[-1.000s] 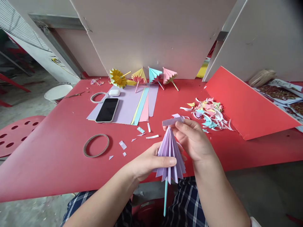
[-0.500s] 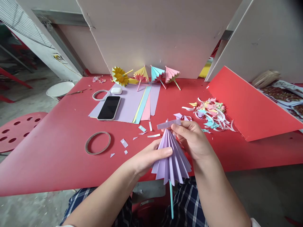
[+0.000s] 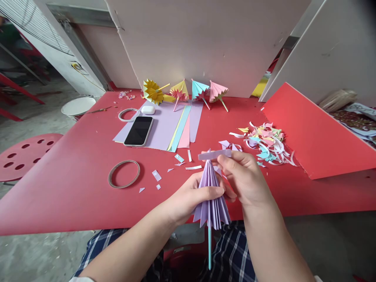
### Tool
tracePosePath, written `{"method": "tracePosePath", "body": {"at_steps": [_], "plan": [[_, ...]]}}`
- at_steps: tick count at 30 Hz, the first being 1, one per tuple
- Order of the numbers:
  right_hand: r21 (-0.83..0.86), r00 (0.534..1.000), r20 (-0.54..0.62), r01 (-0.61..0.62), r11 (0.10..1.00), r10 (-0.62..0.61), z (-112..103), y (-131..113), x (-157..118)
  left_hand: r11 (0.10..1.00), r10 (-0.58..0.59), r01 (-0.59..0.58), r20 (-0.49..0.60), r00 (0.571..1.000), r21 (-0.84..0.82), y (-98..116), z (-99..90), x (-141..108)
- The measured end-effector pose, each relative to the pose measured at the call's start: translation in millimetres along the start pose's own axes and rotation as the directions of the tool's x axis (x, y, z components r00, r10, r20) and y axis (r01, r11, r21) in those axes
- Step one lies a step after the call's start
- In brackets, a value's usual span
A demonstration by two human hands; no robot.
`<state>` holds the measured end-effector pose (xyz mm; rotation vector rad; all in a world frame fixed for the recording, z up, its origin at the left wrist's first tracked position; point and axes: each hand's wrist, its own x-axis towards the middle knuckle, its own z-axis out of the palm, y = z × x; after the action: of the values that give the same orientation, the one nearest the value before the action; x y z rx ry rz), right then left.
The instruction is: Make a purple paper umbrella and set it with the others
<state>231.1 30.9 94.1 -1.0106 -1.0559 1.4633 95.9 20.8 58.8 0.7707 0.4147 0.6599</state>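
A pleated purple paper umbrella (image 3: 210, 207) hangs point up over the table's front edge, its light blue stick (image 3: 209, 246) pointing down. My left hand (image 3: 202, 194) is wrapped round the folded pleats, thumb across the front and fingertips showing at the right side. Near the umbrella's tip, my right hand (image 3: 242, 172) pinches a short purple paper strip (image 3: 214, 154) between thumb and fingers. The strip lies level across the top of the pleats, with the small tip showing just above it.
Small paper scraps (image 3: 156, 175) and a tape roll (image 3: 124, 174) lie left of my hands. Behind are a phone (image 3: 138, 131) on coloured sheets (image 3: 164, 129) and small paper umbrellas (image 3: 200, 91). At right are a scrap pile (image 3: 268, 141) and a red board (image 3: 320, 133).
The umbrella's pleats are squeezed narrower, and my left hand now reaches further round them. The view has shifted slightly, and the strip still lies across the tip.
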Motion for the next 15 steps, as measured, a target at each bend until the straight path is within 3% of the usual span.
{"method": "tracePosePath", "body": {"at_steps": [3, 5, 9, 15], "plan": [[0.062, 0.972, -0.127, 0.209, 0.976, -0.200, -5.1, 2.0, 3.8, 1.000, 0.000, 0.000, 0.017, 1.000, -0.011, 2.2, 1.5, -2.1], [0.050, 0.948, -0.194, 0.268, 0.962, -0.254, -8.9, 4.0, 6.0, 1.000, 0.020, -0.020, 0.013, 1.000, 0.003, 4.1, 2.3, -3.7], [-0.068, 0.926, -0.277, 0.246, 0.967, -0.255, -10.5, 5.8, 5.5, 0.999, 0.046, -0.046, 0.015, 0.999, 0.014, 7.4, 3.3, -6.2], [-0.182, 0.959, -0.206, 0.160, 0.970, -0.197, 1.3, -0.5, -4.4, 0.998, 0.053, -0.054, 0.025, 0.998, 0.022, 8.9, 4.8, -7.6]]}}
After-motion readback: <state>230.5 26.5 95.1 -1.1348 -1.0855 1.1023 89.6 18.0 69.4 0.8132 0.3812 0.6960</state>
